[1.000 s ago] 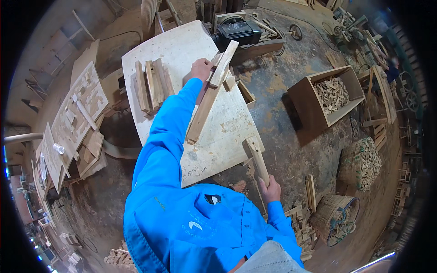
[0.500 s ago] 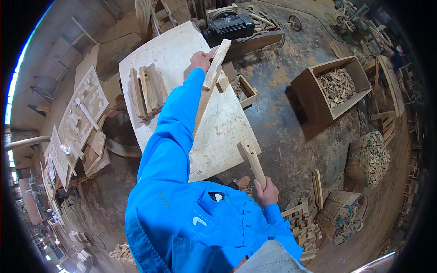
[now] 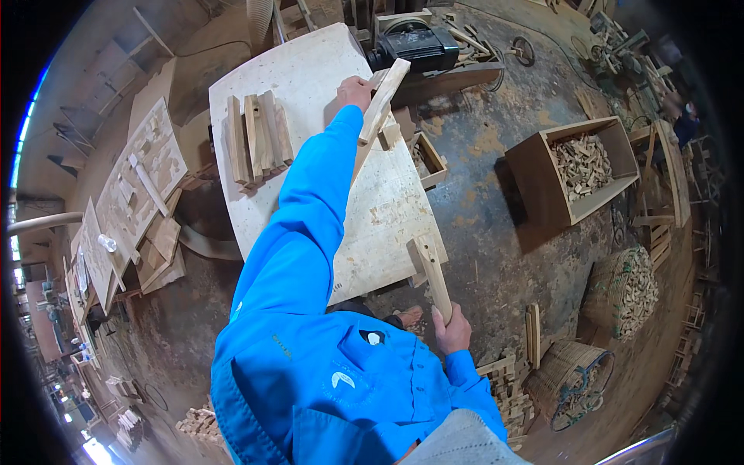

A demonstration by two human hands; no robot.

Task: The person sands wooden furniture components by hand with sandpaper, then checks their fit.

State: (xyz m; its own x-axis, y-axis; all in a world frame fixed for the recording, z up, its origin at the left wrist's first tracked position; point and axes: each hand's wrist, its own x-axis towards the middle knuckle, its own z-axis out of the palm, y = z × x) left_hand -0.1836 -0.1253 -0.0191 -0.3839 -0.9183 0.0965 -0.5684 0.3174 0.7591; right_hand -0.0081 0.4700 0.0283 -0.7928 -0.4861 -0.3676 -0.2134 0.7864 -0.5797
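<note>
Over the far part of a pale board-topped table (image 3: 380, 240), my left hand (image 3: 355, 93) reaches out with its fingers closed at the side of a wooden strip (image 3: 385, 102). That strip lies at a slant on the tabletop, beside a small wood block (image 3: 389, 136). My right hand (image 3: 453, 331), close to my body, is wrapped round the near end of another wooden strip (image 3: 434, 280). The far end of this strip is at the table's near right corner. Several wooden strips (image 3: 262, 136) stand side by side on the table's left part.
A black motor (image 3: 418, 50) sits at the table's far edge. To the right are an open box of wood offcuts (image 3: 531, 174) and woven baskets (image 3: 608, 298) (image 3: 546, 384). A small wooden tray (image 3: 435, 174) adjoins the table's right side. Leaning boards (image 3: 128, 194) stand at left.
The view has shifted slightly, so the table and both arms sit a little differently in the picture. Both hands stay at their strips, with little visible movement against the table.
</note>
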